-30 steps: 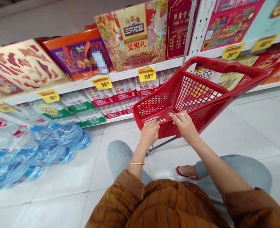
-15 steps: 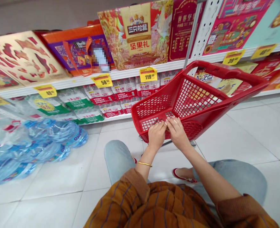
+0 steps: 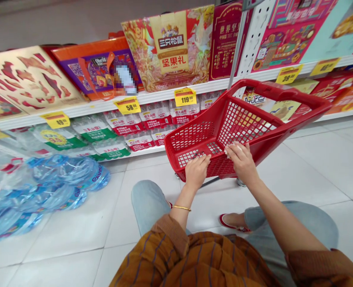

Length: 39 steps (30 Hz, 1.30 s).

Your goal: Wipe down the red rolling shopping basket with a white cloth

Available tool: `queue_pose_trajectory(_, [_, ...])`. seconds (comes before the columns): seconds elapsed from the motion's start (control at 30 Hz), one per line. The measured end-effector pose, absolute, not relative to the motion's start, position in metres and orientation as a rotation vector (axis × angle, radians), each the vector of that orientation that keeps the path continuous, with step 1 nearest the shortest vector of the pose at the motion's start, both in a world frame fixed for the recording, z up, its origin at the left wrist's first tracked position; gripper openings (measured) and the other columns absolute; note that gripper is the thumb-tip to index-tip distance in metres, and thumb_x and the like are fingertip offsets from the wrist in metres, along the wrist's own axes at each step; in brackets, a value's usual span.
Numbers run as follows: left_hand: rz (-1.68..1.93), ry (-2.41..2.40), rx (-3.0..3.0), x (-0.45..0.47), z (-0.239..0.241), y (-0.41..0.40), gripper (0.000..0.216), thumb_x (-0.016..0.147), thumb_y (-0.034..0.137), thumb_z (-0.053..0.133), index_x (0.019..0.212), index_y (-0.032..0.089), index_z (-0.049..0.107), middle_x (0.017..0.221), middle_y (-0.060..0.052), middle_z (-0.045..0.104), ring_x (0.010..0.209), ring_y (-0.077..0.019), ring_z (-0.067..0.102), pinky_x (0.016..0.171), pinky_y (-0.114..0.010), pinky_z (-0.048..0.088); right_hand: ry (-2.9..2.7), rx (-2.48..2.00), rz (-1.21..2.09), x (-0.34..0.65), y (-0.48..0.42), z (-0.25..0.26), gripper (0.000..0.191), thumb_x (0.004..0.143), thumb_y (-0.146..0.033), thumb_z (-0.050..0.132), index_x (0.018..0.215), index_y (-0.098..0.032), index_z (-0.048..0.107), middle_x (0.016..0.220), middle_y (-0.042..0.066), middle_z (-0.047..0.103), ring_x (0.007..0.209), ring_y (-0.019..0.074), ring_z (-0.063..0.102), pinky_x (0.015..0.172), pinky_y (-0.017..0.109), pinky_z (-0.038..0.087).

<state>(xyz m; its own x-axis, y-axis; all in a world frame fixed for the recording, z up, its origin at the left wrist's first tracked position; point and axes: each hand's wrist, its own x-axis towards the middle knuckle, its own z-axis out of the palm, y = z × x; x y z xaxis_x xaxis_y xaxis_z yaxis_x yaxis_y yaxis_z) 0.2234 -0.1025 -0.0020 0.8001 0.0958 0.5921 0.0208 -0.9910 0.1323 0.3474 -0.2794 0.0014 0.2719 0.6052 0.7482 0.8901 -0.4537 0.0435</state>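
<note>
Spreading apart since before — left hand (image 3: 196, 171), right hand (image 3: 242, 163) on red basket (image 3: 279, 92).

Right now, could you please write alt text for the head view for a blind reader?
A person's left hand and right hand rest on the near rim of a red shopping basket, beside store shelves of gift boxes and bottled water.
</note>
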Motion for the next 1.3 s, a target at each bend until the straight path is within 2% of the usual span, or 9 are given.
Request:
queue_pose_trajectory(0.17, [0.939, 0.151, 2.878, 0.224, -0.002, -0.105, 0.029, 0.098, 0.027, 0.043, 0.123, 0.027, 0.060, 0.111, 0.000, 0.073, 0.091, -0.0147, 0.065, 0.073, -0.030, 0.042, -1.250, -2.094, -1.022, 0.342, -0.271, 0.007, 0.036, 0.096, -0.017, 0.039, 0.127, -0.013, 0.058, 0.115, 0.014, 0.064, 0.122, 0.0260, 0.048, 0.110, 0.050, 0.040])
queue_pose_trajectory(0.27, [0.927, 0.159, 2.869, 0.223, -0.001, -0.106, 0.029, 0.098, 0.026, 0.044, 0.123, 0.027, 0.059, 0.111, 0.000, 0.073, 0.093, -0.0150, 0.065, 0.074, -0.031, 0.043, -1.185, -2.061, -0.998, 0.330, -0.259, 0.008, 0.035, 0.095, -0.017, 0.040, 0.124, -0.013, 0.059, 0.110, 0.014, 0.063, 0.118, 0.0265, 0.051, 0.107, 0.051, 0.042])
queue_pose_trajectory(0.43, [0.872, 0.172, 2.869, 0.222, 0.004, -0.108, 0.026, 0.097, 0.025, 0.044, 0.117, 0.023, 0.061, 0.106, -0.003, 0.073, 0.091, -0.0157, 0.065, 0.075, -0.031, 0.044, -1.311, -2.013, -0.860, 0.300, -0.231, -0.004, 0.042, 0.094, -0.014, 0.038, 0.133, -0.013, 0.052, 0.115, 0.015, 0.062, 0.119, 0.0273, 0.050, 0.107, 0.053, 0.043])
queue_pose_trajectory(0.6, [0.866, 0.175, 2.881, 0.221, 0.003, -0.105, 0.024, 0.097, 0.023, 0.044, 0.112, 0.022, 0.063, 0.102, -0.003, 0.074, 0.089, -0.0167, 0.065, 0.074, -0.031, 0.045, -1.324, -2.056, -0.907, 0.291, -0.222, -0.014, 0.047, 0.094, -0.013, 0.036, 0.140, -0.012, 0.045, 0.123, 0.017, 0.058, 0.126, 0.0295, 0.046, 0.107, 0.056, 0.042])
queue_pose_trajectory(0.87, [0.860, 0.140, 2.896, 0.221, -0.002, -0.100, 0.031, 0.096, 0.022, 0.045, 0.124, 0.026, 0.058, 0.115, -0.002, 0.071, 0.099, -0.0151, 0.064, 0.079, -0.030, 0.046, -1.479, -2.173, -0.962, 0.313, -0.249, -0.001, 0.041, 0.094, -0.013, 0.041, 0.134, -0.011, 0.052, 0.121, 0.016, 0.060, 0.123, 0.0279, 0.047, 0.112, 0.054, 0.035])
queue_pose_trajectory(1.0, [0.833, 0.147, 2.906, 0.221, -0.001, -0.100, 0.033, 0.096, 0.020, 0.045, 0.125, 0.027, 0.058, 0.115, -0.001, 0.071, 0.098, -0.0152, 0.065, 0.079, -0.030, 0.047, -1.495, -2.221, -0.996, 0.325, -0.259, 0.003, 0.037, 0.093, -0.014, 0.044, 0.128, -0.010, 0.056, 0.119, 0.016, 0.061, 0.120, 0.0279, 0.048, 0.113, 0.054, 0.033])
queue_pose_trajectory(1.17, [0.810, 0.161, 2.909, 0.221, 0.000, -0.100, 0.033, 0.096, 0.020, 0.045, 0.125, 0.027, 0.058, 0.115, -0.001, 0.072, 0.098, -0.0148, 0.064, 0.079, -0.029, 0.047, -1.428, -2.241, -0.990, 0.336, -0.269, 0.008, 0.037, 0.093, -0.015, 0.043, 0.128, -0.012, 0.056, 0.118, 0.015, 0.062, 0.117, 0.0278, 0.049, 0.111, 0.056, 0.033])
queue_pose_trajectory(1.3, [0.811, 0.184, 2.898, 0.221, 0.000, -0.101, 0.032, 0.096, 0.020, 0.044, 0.124, 0.027, 0.059, 0.114, -0.001, 0.072, 0.097, -0.0148, 0.064, 0.078, -0.029, 0.047, -1.387, -2.205, -0.956, 0.334, -0.267, 0.016, 0.037, 0.093, -0.012, 0.040, 0.125, -0.008, 0.058, 0.113, 0.017, 0.061, 0.113, 0.0278, 0.050, 0.106, 0.051, 0.041])
